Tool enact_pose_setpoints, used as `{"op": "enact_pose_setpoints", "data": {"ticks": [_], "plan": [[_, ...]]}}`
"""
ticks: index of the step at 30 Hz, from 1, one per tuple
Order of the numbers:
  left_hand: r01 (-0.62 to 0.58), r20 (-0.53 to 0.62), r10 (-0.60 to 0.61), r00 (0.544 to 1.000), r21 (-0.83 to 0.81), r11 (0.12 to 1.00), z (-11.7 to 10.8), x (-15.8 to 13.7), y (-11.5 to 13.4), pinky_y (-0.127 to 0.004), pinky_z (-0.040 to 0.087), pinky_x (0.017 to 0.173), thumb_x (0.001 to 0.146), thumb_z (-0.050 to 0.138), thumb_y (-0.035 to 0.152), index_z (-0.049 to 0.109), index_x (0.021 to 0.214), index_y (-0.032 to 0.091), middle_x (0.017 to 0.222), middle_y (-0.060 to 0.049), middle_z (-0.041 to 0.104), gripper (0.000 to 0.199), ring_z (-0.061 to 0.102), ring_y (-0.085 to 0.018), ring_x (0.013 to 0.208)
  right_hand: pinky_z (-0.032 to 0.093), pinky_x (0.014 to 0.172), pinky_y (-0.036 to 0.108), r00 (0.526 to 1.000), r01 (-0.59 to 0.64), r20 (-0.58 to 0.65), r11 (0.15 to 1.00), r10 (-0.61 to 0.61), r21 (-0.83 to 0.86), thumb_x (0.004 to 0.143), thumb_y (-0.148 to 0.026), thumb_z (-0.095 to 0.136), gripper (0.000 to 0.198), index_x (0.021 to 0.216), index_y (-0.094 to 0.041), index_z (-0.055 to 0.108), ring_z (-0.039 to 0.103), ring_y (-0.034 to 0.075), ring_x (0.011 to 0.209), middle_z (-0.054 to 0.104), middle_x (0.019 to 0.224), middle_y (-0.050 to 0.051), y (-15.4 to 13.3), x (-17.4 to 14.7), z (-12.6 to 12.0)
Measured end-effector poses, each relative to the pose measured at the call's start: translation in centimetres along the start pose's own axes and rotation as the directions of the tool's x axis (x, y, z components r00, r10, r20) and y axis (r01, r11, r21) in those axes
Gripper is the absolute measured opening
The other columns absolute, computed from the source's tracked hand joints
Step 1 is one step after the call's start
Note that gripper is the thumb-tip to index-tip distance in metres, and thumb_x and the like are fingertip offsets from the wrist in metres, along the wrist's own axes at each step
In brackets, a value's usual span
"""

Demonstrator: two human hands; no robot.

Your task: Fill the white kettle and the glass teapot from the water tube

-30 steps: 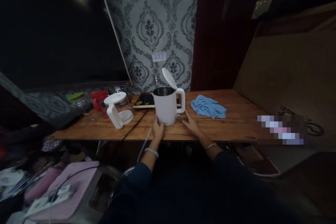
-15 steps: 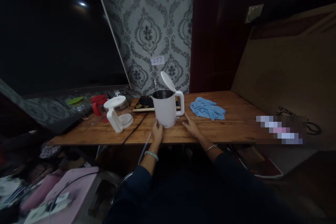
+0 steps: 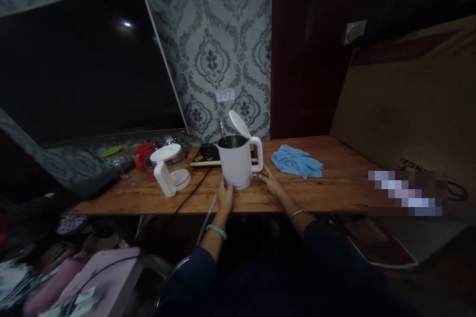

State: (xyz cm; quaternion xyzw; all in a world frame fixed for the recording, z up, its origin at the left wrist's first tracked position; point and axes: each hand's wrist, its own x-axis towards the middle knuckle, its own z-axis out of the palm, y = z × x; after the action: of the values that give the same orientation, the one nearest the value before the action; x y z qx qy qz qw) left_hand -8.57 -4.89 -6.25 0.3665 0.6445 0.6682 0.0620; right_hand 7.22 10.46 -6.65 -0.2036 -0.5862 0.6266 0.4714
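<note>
A white electric kettle [image 3: 237, 166] stands upright on the wooden table, its lid [image 3: 240, 124] tipped up and its dark inside showing. My left hand [image 3: 225, 196] is closed against the kettle's lower left side, thumb toward the front and the other fingers partly hidden. Just right of the base, below the handle [image 3: 259, 154], my right hand [image 3: 272, 183] is open with fingers extended; whether a fingertip touches the kettle I cannot tell. Behind the kettle is a thin metal spout [image 3: 222, 129], next to a black panel with gold flowers [image 3: 206, 155].
Left on the wooden table [image 3: 297, 197] stand a glass jug with white lid and handle [image 3: 166, 177], a red-lidded jug [image 3: 140, 155] and a green-lidded one [image 3: 112, 151]. A crumpled blue cloth [image 3: 296, 161] lies right. A large screen [image 3: 89, 69] and a cardboard box [image 3: 401, 94] flank the table.
The camera view has tilted up slightly, so the whole scene sits lower. The kettle stays in place with its lid up, and both hands remain near its base.
</note>
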Motion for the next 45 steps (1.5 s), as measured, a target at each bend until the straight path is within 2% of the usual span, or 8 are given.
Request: {"op": "enact_pose_setpoints", "data": {"ticks": [5,9,16,21,25,30,40,45], "plan": [[0.014,0.012,-0.014,1.0,-0.006,1.0,-0.2,0.1,-0.1,-0.044,0.035,0.121,0.078,0.06,0.017,0.062,0.137,0.013,0.146,-0.012,0.06,0.058,0.052,-0.028,0.139,0.036,0.119,0.054,1.0,-0.009,-0.025,0.999,0.01,0.048,0.069,-0.054,0.079,0.069,0.132,-0.026,0.067,0.052,0.032,0.137,0.068,0.133,0.007,0.0,0.4,-0.2],[0.003,0.028,-0.002,1.0,-0.023,1.0,-0.2,0.1,0.0,-0.041,0.036,0.121,0.079,0.059,0.017,0.061,0.137,0.015,0.147,-0.01,0.059,0.058,0.052,-0.026,0.139,0.035,0.119,0.053,0.999,-0.009,-0.032,0.999,0.01,0.035,0.068,-0.058,0.08,0.068,0.127,-0.027,0.07,0.053,0.031,0.137,0.069,0.132,0.007,0.1,0.2,-0.9],[-0.03,0.046,0.03,0.998,-0.006,1.0,0.0,0.0,0.4,-0.041,0.032,0.123,0.079,0.059,0.016,0.059,0.14,0.017,0.147,-0.01,0.059,0.061,0.048,-0.026,0.143,0.041,0.114,0.057,1.0,0.005,-0.024,0.999,-0.005,-0.035,0.072,-0.066,0.072,0.076,0.136,-0.026,0.064,0.056,0.033,0.134,0.066,0.136,0.009,0.9,0.1,-1.4],[-0.06,0.059,0.059,0.997,0.015,0.998,0.2,0.1,0.7,-0.039,0.033,0.123,0.076,0.064,0.017,0.055,0.143,0.02,0.145,-0.008,0.061,0.067,0.05,-0.024,0.141,0.044,0.112,0.054,0.999,0.032,0.008,0.996,-0.032,-0.078,0.074,-0.059,0.073,0.078,0.143,-0.026,0.058,0.056,0.032,0.134,0.065,0.138,0.011,0.9,-0.3,-1.4],[-0.065,0.064,0.063,0.996,0.029,0.997,0.2,0.1,0.6,-0.041,0.034,0.122,0.074,0.065,0.017,0.053,0.144,0.02,0.145,-0.01,0.06,0.071,0.051,-0.026,0.14,0.04,0.116,0.05,0.998,0.067,0.025,0.994,-0.065,-0.091,0.075,-0.046,0.072,0.076,0.146,-0.025,0.053,0.05,0.029,0.139,0.057,0.147,0.011,0.9,-0.9,-0.9],[-0.065,0.07,0.061,0.996,0.049,0.997,0.2,0.2,0.5,-0.04,0.033,0.122,0.073,0.064,0.015,0.055,0.142,0.018,0.145,-0.011,0.06,0.07,0.051,-0.026,0.14,0.04,0.116,0.049,0.997,0.071,0.046,0.992,-0.066,-0.105,0.076,-0.039,0.07,0.078,0.149,-0.025,0.049,0.051,0.027,0.139,0.056,0.148,0.011,0.7,-1.3,-1.1],[-0.088,0.067,0.084,0.994,0.07,0.994,0.8,0.3,0.4,-0.038,0.029,0.124,0.068,0.065,0.013,0.047,0.147,0.018,0.154,-0.012,0.051,0.081,0.044,-0.026,0.145,0.048,0.109,0.052,0.999,0.033,0.045,0.995,-0.029,-0.096,0.077,-0.044,0.066,0.074,0.147,-0.027,0.05,0.058,0.029,0.132,0.06,0.144,0.012,1.3,-1.2,-1.9],[-0.096,0.05,0.092,0.995,0.08,0.992,0.8,0.2,0.5,-0.039,0.033,0.122,0.069,0.06,0.012,0.05,0.144,0.019,0.151,-0.011,0.055,0.076,0.049,-0.026,0.141,0.045,0.111,0.05,0.996,0.059,0.069,0.993,-0.052,-0.106,0.075,-0.046,0.069,0.073,0.144,-0.024,0.053,0.059,0.028,0.13,0.064,0.139,0.012,1.3,-1.3,-1.3]]}}
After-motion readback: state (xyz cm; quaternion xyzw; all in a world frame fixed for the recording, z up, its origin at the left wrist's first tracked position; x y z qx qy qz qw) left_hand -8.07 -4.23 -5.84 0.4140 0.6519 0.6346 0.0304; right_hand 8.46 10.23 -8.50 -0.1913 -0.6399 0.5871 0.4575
